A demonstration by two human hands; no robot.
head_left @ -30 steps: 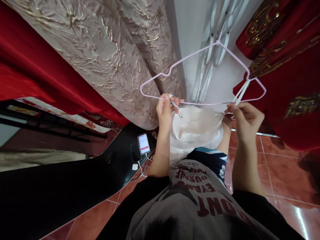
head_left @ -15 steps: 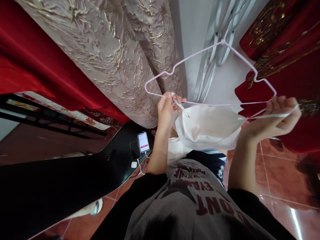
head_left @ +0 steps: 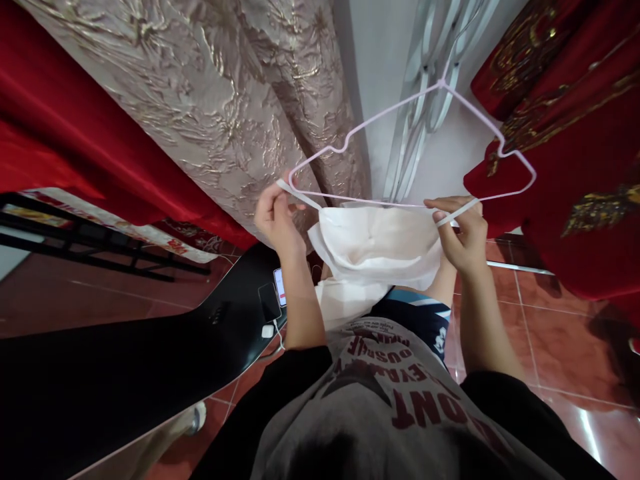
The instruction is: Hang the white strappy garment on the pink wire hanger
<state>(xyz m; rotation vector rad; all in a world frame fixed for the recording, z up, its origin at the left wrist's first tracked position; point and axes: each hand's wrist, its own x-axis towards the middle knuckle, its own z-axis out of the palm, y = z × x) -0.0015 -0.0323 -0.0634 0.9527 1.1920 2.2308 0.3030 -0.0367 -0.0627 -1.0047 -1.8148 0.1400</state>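
Note:
A pink wire hanger (head_left: 442, 83) hangs in front of me, its lower bar running across the view. Just below the bar is a white cloth garment (head_left: 380, 240) with a thin strap at each side. My left hand (head_left: 276, 217) is closed on the left strap (head_left: 303, 196), pulling it out at the hanger's left corner. At the right part of the bar, my right hand (head_left: 464, 230) has the right strap (head_left: 457, 213) stretched over its fingers and thumb. Whether the straps pass around the wire, I cannot tell.
A metal rack (head_left: 413, 143) stands behind the hanger. Beige textured fabric (head_left: 225, 113) hangs at the left, and red garments with gold trim (head_left: 550, 167) at the right. Two phones, one a dark phone (head_left: 270, 301), lie with cables on a black surface (head_left: 125, 360).
My left hand has moved left, off the lower bar to the hanger's corner, with the strap. My right hand has come inward from the right end, and the garment has shifted left.

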